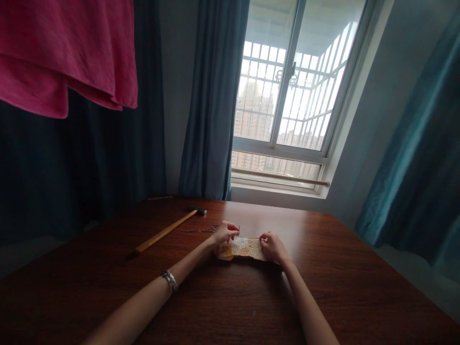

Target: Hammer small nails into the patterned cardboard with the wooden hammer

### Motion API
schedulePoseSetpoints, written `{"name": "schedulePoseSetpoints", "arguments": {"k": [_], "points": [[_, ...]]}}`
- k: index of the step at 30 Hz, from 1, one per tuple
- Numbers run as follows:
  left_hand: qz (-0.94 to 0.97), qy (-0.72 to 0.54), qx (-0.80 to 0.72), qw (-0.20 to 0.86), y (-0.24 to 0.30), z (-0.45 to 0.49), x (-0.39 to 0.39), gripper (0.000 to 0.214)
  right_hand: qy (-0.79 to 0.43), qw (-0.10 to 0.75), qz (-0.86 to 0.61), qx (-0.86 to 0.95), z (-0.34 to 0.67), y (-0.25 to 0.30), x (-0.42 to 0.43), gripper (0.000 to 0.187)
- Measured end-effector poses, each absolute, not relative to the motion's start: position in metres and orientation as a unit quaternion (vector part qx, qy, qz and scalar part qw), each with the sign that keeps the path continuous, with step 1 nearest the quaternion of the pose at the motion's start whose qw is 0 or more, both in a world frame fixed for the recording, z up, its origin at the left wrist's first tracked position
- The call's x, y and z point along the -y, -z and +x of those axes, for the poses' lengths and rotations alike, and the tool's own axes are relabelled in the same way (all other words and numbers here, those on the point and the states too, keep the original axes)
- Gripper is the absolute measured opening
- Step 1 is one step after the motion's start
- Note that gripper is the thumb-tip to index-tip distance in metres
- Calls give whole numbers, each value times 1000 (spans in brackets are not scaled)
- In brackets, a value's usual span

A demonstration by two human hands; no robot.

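Observation:
A small wooden board [243,248], speckled with many small holes, lies flat on the dark wooden table [223,306]. My left hand [224,233] is at the board's far left corner, with its fingers pinched on a thin nail standing upright there. My right hand [273,246] rests closed on the board's right end and holds it down. A bracelet [170,280] is on my left wrist.
A hammer [168,230] with a long wooden handle lies on the table to the left, head pointing away. A few loose nails [205,230] lie between the hammer and my left hand. Beyond the table are a window, blue curtains and a hanging pink cloth [68,52].

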State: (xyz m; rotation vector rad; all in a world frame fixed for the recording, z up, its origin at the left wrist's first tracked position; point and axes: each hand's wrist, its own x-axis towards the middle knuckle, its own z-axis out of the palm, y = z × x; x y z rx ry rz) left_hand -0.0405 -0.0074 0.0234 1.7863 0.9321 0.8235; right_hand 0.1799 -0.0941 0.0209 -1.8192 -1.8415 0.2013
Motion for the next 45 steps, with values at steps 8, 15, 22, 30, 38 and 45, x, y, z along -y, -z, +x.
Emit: {"name": "schedulePoseSetpoints", "arguments": {"k": [8,15,22,30,38,45], "points": [[749,-345,-361,435,-16,-39,12,23,-75,261,-673,688,180,-21,96,25],[737,-336,-402,426,-5,-39,13,29,-80,262,-673,687,181,-23,96,24],[731,-348,-393,435,-3,-39,13,34,-84,265,-673,685,180,-25,97,25],[724,-348,-394,448,-6,-39,17,35,-84,263,-677,682,176,-28,99,24],[753,-343,-389,407,-7,-37,23,30,-56,298,-681,666,173,-38,102,25],[756,-330,-394,404,-13,-39,25,25,-49,359,-620,695,71,-76,98,34]]}}
